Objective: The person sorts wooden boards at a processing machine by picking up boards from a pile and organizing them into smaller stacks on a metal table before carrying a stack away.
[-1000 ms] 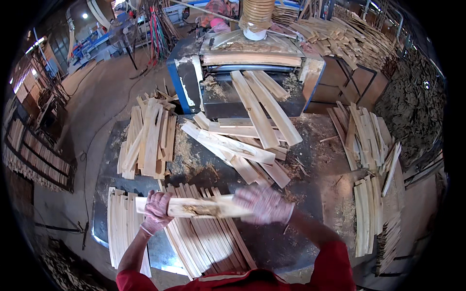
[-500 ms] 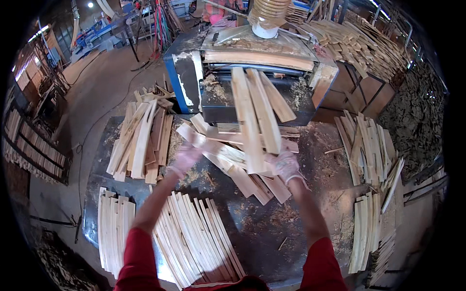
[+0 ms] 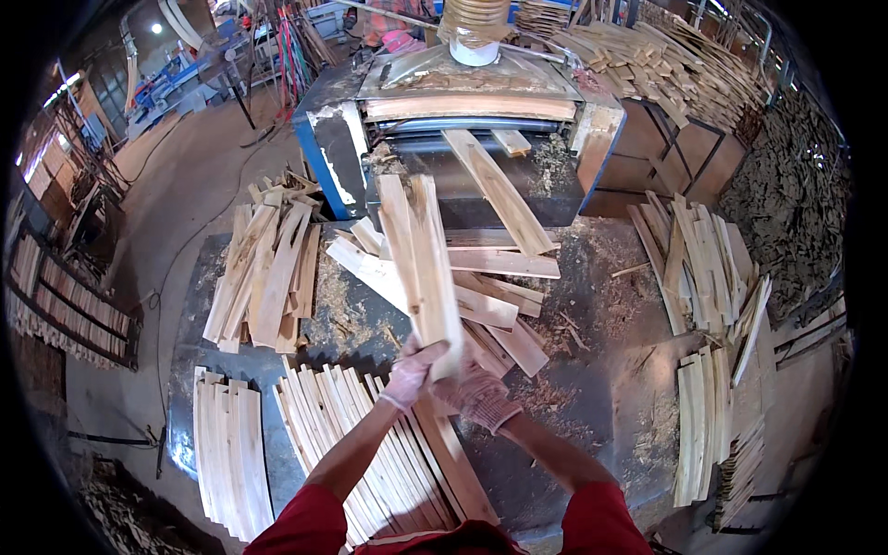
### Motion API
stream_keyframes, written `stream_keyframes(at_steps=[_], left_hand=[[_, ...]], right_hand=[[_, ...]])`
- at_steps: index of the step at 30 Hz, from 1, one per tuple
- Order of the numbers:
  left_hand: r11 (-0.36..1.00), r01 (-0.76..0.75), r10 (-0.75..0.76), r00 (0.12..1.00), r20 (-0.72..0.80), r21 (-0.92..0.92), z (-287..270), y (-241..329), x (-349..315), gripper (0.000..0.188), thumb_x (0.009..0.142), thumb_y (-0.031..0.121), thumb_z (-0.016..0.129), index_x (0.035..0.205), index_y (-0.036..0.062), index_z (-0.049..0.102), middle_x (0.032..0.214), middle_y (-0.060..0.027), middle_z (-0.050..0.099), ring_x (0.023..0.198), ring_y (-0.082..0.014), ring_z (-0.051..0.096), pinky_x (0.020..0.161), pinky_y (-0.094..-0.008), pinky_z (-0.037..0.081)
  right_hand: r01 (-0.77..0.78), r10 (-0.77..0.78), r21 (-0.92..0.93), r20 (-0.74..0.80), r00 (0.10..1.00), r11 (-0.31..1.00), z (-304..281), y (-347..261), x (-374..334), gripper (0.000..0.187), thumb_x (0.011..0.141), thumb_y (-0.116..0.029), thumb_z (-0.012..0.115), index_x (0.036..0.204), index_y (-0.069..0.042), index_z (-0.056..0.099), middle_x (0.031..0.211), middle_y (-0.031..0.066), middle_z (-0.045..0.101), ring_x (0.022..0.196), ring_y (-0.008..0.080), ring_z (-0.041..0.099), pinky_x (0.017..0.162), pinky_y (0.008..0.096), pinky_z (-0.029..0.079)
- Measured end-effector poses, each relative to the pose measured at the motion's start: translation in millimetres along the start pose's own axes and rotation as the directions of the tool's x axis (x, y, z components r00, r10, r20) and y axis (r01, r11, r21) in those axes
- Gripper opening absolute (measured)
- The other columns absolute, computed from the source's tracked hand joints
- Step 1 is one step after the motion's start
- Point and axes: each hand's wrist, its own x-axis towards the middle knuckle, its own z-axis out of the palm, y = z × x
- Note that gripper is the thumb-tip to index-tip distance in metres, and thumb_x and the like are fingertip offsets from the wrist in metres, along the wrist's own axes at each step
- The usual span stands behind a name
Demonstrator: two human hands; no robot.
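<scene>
Both gloved hands grip the near end of wooden boards (image 3: 427, 268), at least two held together, tilted with their far ends toward the machine. My left hand (image 3: 413, 372) is closed around their left side, thumb across the top. My right hand (image 3: 476, 393) closes on the right side, its fingers partly hidden. Beneath them a loose pile of boards (image 3: 499, 264) lies crosswise on the dark table. Close below my hands runs a row of narrow boards (image 3: 361, 453), with a wider board (image 3: 458, 462) along its right side. One board (image 3: 504, 194) slopes out of the planer-like machine (image 3: 472, 83).
A shorter piece (image 3: 511, 142) sits at the machine's opening. Stacked boards stand at the left (image 3: 264, 268), the near left (image 3: 229, 453) and the right (image 3: 698, 259). Shavings (image 3: 555, 400) litter the dark table (image 3: 592, 444). A large wood heap (image 3: 666, 69) rises at the back right.
The held boards have come left and toward me, off the machine's outlet. My left hand has left the pile and joined my right on them. A wider board now shows beside the near row.
</scene>
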Motion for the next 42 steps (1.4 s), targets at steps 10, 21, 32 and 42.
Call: stream_keyframes(at_steps=[10, 21, 32, 42], left_hand=[[0.564, -0.211, 0.526, 0.837, -0.15, 0.798, -218.5, 103.3, -64.9, 0.05, 0.091, 0.013, 0.065, 0.138, 0.0052, 0.051, 0.099, -0.0107, 0.07, 0.082, -0.0173, 0.067, 0.068, -0.0288, 0.057], [0.758, -0.349, 0.414, 0.91, 0.007, 0.551, -197.5, 142.5, -32.2, 0.059, 0.094, 0.012, 0.068, 0.148, 0.0082, 0.043, 0.135, -0.009, 0.058, 0.125, -0.0204, 0.054, 0.105, -0.0336, 0.046], [0.422, 0.253, 0.62, 0.621, -0.48, 0.871, -247.9, -40.4, -247.1, 0.064, 0.085, 0.024, 0.073, 0.14, 0.0016, 0.049, 0.143, -0.0207, 0.05, 0.133, -0.0372, 0.047, 0.112, -0.0414, 0.037], [0.828, 0.271, 0.272, 0.571, -0.775, 0.491, -307.6, -119.0, -309.6, 0.071, 0.096, 0.041, 0.061, 0.148, -0.0005, 0.038, 0.142, -0.0198, 0.049, 0.131, -0.0308, 0.048, 0.109, -0.0368, 0.037]], right_hand=[[-0.148, -0.453, -0.709, -0.582, 0.675, 0.69, -156.5, 29.1, 105.2, 0.083, 0.089, -0.053, 0.06, 0.15, -0.003, 0.032, 0.14, 0.0266, 0.048, 0.125, 0.0424, 0.051, 0.103, 0.0511, 0.043], [0.065, -0.039, 0.036, -0.494, 0.869, 0.997, -12.7, 68.9, 6.7, 0.098, 0.082, -0.043, 0.068, 0.157, -0.009, 0.014, 0.129, 0.0313, 0.054, 0.105, 0.047, 0.062, 0.091, 0.0504, 0.053], [-0.329, 0.339, 0.176, -0.033, 0.94, 0.928, 187.3, 121.2, -247.3, 0.105, 0.075, -0.044, 0.077, 0.155, -0.004, 0.022, 0.143, 0.0287, 0.046, 0.131, 0.0433, 0.047, 0.109, 0.0441, 0.04], [-0.289, 0.181, 0.571, 0.239, 0.954, 0.768, 194.3, 124.8, -252.6, 0.096, 0.083, -0.046, 0.071, 0.156, -0.003, 0.025, 0.14, 0.0221, 0.054, 0.126, 0.0304, 0.055, 0.104, 0.0367, 0.043]])
